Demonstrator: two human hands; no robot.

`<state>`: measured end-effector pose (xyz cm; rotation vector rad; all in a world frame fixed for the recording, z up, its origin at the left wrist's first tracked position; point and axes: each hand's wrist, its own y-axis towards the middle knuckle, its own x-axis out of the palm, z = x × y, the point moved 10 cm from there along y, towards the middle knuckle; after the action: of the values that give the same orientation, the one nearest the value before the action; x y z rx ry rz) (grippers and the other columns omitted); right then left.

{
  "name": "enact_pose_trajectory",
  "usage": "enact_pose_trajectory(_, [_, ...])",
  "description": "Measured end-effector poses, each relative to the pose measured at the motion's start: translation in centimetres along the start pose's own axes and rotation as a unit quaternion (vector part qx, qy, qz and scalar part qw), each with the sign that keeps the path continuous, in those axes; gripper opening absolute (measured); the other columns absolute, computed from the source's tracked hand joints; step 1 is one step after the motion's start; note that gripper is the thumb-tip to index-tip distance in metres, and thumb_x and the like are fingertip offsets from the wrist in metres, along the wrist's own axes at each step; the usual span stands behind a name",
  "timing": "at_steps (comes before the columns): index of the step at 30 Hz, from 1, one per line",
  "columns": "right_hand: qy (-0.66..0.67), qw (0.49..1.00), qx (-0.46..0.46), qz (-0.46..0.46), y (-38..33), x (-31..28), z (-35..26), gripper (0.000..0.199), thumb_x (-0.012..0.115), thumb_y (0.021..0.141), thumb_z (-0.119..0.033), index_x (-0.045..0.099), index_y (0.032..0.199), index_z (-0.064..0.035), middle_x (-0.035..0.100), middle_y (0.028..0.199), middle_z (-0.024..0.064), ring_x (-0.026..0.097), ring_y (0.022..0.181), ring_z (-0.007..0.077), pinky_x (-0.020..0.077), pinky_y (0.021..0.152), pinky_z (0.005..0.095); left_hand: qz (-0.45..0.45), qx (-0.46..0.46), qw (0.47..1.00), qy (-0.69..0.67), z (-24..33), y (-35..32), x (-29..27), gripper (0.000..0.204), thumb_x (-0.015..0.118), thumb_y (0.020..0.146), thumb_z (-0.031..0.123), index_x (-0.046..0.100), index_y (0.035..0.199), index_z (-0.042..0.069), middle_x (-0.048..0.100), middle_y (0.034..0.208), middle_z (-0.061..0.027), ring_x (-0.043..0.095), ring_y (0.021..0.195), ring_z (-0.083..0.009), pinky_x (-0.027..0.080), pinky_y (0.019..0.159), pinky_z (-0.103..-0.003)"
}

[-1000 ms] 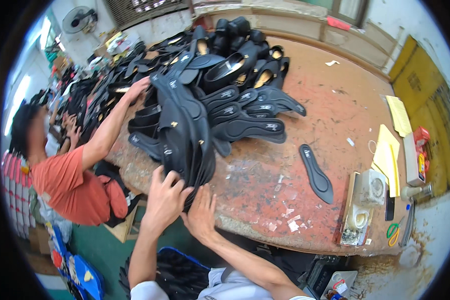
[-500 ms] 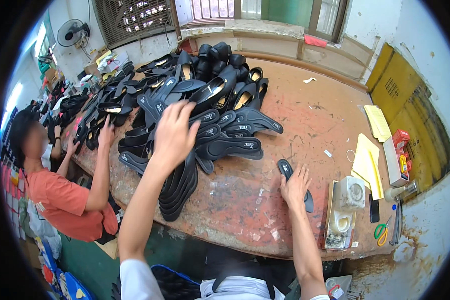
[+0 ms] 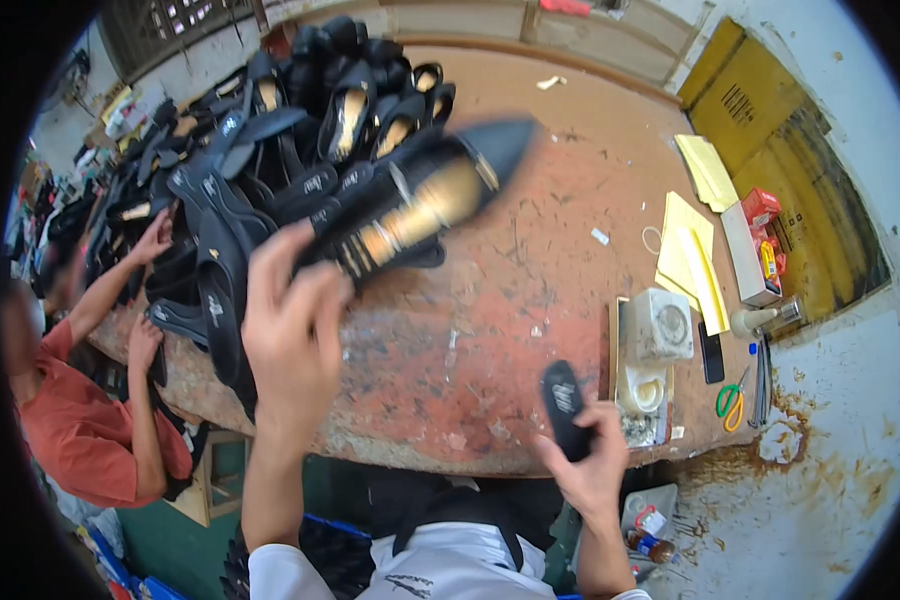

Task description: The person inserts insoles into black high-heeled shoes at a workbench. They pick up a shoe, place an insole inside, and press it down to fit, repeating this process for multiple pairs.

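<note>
My left hand (image 3: 295, 335) grips a black pointed shoe (image 3: 410, 215) by its heel end and holds it up over the table, toe toward the far right. The shoe's gold inner sole shows, though motion smears it. Nearer to me on the right, my right hand (image 3: 590, 455) pinches a black insole (image 3: 566, 410) with a pale mark at its upper end, raised above the table's front edge. Left of the shoe lies a stack of black insoles (image 3: 220, 290). Behind it is a heap of black shoes (image 3: 350, 110).
On the right stand a white block-shaped holder (image 3: 662, 325) and a small white cup (image 3: 642, 392). Beyond are yellow papers (image 3: 685, 250), a phone (image 3: 711, 352), scissors (image 3: 732, 400) and a box of small packets (image 3: 755, 255). A co-worker in a red shirt (image 3: 105, 430) works at the left.
My left hand has picked a pointed shoe off the heap and drawn it nearer. My right hand has lifted the insole from the table toward me. The view has shifted to the right.
</note>
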<state>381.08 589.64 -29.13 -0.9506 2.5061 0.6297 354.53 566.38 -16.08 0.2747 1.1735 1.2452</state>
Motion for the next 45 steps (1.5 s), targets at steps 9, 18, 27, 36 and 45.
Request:
enact_pose_trajectory(9, [-0.124, 0.951, -0.107, -0.262, -1.1, 2.1, -3.4, 0.038, 0.095, 0.071, -0.011, 0.075, 0.103, -0.0062, 0.077, 0.124, 0.0083, 0.068, 0.102, 0.0290, 0.0500, 0.091, 0.0422, -0.298, -0.088, 0.939, -0.146, 0.0, -22.5, 6.9, 0.035, 0.085, 0.087, 0.003, 0.073, 0.120, -0.001, 0.063, 0.144, -0.0243, 0.066, 0.131, -0.0444, 0.058, 0.108, -0.048])
enact_pose_trajectory(18, [-0.134, 0.912, -0.197, -0.335, -2.4, 12.8, -1.9, 0.024, 0.087, 0.080, -0.011, 0.080, 0.102, -0.0044, 0.075, 0.128, 0.0047, 0.066, 0.110, 0.0247, 0.0488, 0.099, 0.0418, -0.272, -0.226, 0.934, -0.052, 0.6, -24.4, 6.7, 0.064, 0.078, 0.098, 0.013, 0.052, 0.149, -0.017, 0.058, 0.150, -0.0384, 0.060, 0.138, -0.0538, 0.053, 0.114, -0.053])
enact_pose_trajectory(27, [-0.108, 0.916, -0.198, -0.333, -3.6, 16.0, -2.3, 0.022, 0.086, 0.083, -0.013, 0.081, 0.102, -0.0019, 0.074, 0.126, 0.0054, 0.065, 0.109, 0.0248, 0.0490, 0.098, 0.0409, -0.318, -0.243, 0.913, -0.077, 0.8, -24.6, 7.1, 0.064, 0.075, 0.100, 0.013, 0.049, 0.150, -0.016, 0.047, 0.157, -0.0420, 0.055, 0.140, -0.0589, 0.050, 0.115, -0.057])
enact_pose_trajectory(36, [-0.121, 0.917, -0.188, -0.331, -3.7, 16.7, -1.8, 0.025, 0.089, 0.078, -0.010, 0.082, 0.101, -0.0038, 0.076, 0.123, 0.0045, 0.065, 0.105, 0.0253, 0.0483, 0.099, 0.0419, -0.442, -0.188, 0.876, 0.047, 1.4, -23.3, 10.2, 0.047, 0.071, 0.092, 0.014, 0.069, 0.126, -0.018, 0.038, 0.163, -0.0405, 0.049, 0.137, -0.0538, 0.046, 0.114, -0.059])
enact_pose_trajectory(45, [-0.379, 0.900, 0.016, -0.214, -2.1, 10.8, 0.5, 0.066, 0.097, 0.073, -0.045, 0.068, 0.117, -0.0048, 0.063, 0.106, 0.0118, 0.059, 0.103, 0.0334, 0.0414, 0.091, 0.0469, -0.465, -0.180, 0.863, 0.085, 1.6, -24.2, 10.6, 0.049, 0.069, 0.090, 0.018, 0.072, 0.124, -0.017, 0.040, 0.162, -0.0348, 0.047, 0.139, -0.0500, 0.043, 0.108, -0.057])
